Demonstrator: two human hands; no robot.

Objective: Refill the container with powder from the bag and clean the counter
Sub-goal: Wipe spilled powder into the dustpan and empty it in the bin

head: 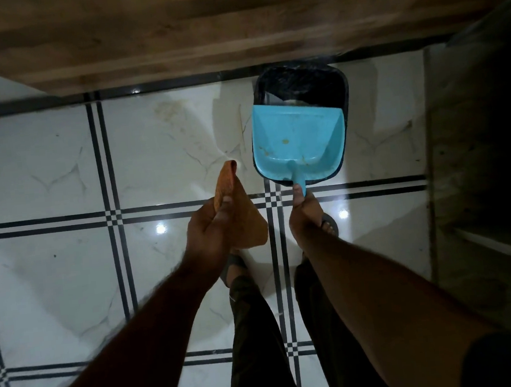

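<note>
My right hand (pixel 304 212) grips the handle of a light blue dustpan (pixel 297 141), which is held over a dark bin (pixel 306 85) lined with a black bag. A few yellowish specks cling to the pan's inside. My left hand (pixel 209 229) is shut on an orange cloth (pixel 240 213), held just left of the dustpan above the floor. No container or powder bag is in view.
The floor (pixel 58 168) is glossy white tile with black lines. A wooden cabinet front (pixel 200 27) runs along the top, right behind the bin. A dark stone unit (pixel 486 140) stands at the right. My legs and sandalled feet are below my hands.
</note>
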